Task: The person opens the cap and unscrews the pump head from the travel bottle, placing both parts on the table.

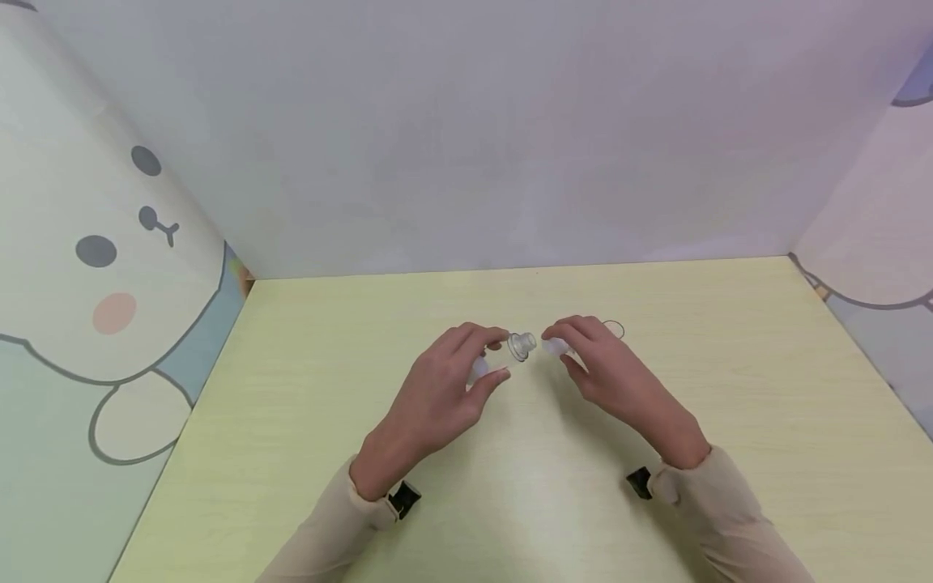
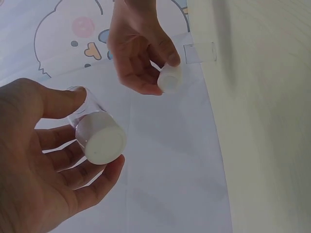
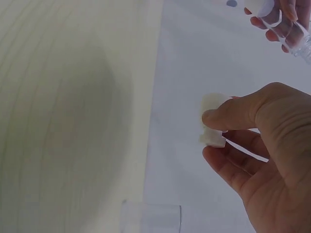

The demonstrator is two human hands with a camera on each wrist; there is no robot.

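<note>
My left hand [image 1: 440,393] grips a small clear bottle [image 1: 521,346] between thumb and fingers. The bottle is tilted on its side, its open threaded neck toward the right; its white base [image 2: 104,145] faces the left wrist camera. Across a small gap, my right hand [image 1: 619,376] pinches a white bottle top [image 3: 214,119] between thumb and fingertips. That top has a wider part and a narrower stepped part in the right wrist view. Bottle and top are apart, both held above the table.
A clear open-ended cylinder [image 2: 199,52], like a cover, stands on the pale wooden table [image 1: 328,340] just beyond my right hand. A plain light wall [image 1: 510,162] rises behind the table, and panels with cartoon animals flank it on both sides.
</note>
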